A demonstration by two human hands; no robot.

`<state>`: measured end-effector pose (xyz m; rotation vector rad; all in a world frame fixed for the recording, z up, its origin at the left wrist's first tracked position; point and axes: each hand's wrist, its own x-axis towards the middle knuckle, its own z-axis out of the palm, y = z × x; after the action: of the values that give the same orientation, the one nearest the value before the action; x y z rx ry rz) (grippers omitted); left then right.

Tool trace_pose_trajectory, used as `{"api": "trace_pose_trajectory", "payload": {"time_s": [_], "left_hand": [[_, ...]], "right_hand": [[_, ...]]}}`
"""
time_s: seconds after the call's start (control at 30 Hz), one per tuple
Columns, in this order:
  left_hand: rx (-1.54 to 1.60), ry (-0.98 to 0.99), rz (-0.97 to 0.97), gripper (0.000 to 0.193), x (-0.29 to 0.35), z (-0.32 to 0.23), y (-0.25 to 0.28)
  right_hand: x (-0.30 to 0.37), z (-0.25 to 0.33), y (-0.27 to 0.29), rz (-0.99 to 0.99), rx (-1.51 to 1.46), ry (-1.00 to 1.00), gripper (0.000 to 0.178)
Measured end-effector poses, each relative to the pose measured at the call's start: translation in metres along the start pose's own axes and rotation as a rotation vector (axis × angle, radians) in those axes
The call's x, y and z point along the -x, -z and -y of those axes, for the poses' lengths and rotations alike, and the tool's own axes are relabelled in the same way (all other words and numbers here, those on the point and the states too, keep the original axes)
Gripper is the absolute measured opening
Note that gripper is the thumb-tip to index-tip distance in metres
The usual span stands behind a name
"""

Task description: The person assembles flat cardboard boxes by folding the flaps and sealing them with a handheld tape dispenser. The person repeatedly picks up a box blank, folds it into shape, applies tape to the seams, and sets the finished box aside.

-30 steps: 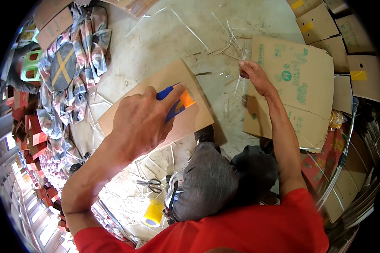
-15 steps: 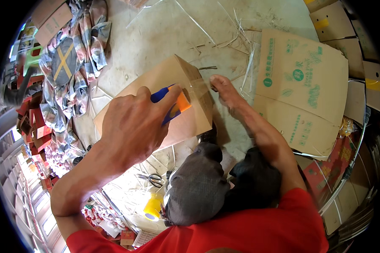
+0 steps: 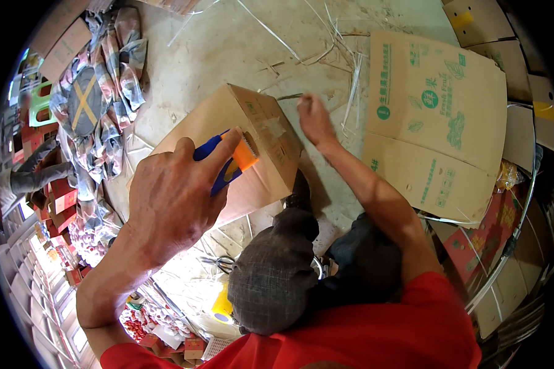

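In my left hand [image 3: 181,184] I grip a tape dispenser [image 3: 232,161] with a blue body and an orange toothed front edge. It is held over the top of a closed brown cardboard box [image 3: 197,132], which stands tilted in the view before my knees. A strip of clear tape [image 3: 272,128] lies over the upper edge of the box's right end. My right hand [image 3: 317,123], slightly blurred, is a closed fist just beyond that end, apart from the box. Nothing shows in its fingers.
Right of the box lies a flattened carton [image 3: 437,123] with green print. Scissors [image 3: 221,262] and a yellow tape roll [image 3: 223,304] lie near my left knee. Loose straps [image 3: 354,92] litter the floor. A crumpled cloth [image 3: 123,55] and another person's legs [image 3: 37,175] are at the left.
My right fist has moved up and away from the box's end. The box and my left hand with the dispenser appear farther left, as the whole view has shifted. Another person's legs show more.
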<state>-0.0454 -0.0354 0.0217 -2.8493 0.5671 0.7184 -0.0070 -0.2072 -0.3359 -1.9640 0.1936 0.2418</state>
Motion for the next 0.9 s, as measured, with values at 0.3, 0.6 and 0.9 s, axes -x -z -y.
{"api": "trace_pose_trajectory", "payload": {"time_s": [0.3, 0.6, 0.9], "left_hand": [[0.023, 0.016, 0.040, 0.070, -0.001, 0.001, -0.002], [0.008, 0.014, 0.032, 0.074, 0.002, 0.003, -0.004], [-0.007, 0.003, -0.013, 0.062, 0.003, 0.006, -0.016]], "right_hand": [[-0.013, 0.096, -0.022, 0.590, -0.733, 0.384, 0.059], [-0.030, -0.038, -0.058, 0.274, -0.092, 0.296, 0.057], [-0.011, 0.107, -0.026, 0.251, -0.806, 0.713, 0.064]]}}
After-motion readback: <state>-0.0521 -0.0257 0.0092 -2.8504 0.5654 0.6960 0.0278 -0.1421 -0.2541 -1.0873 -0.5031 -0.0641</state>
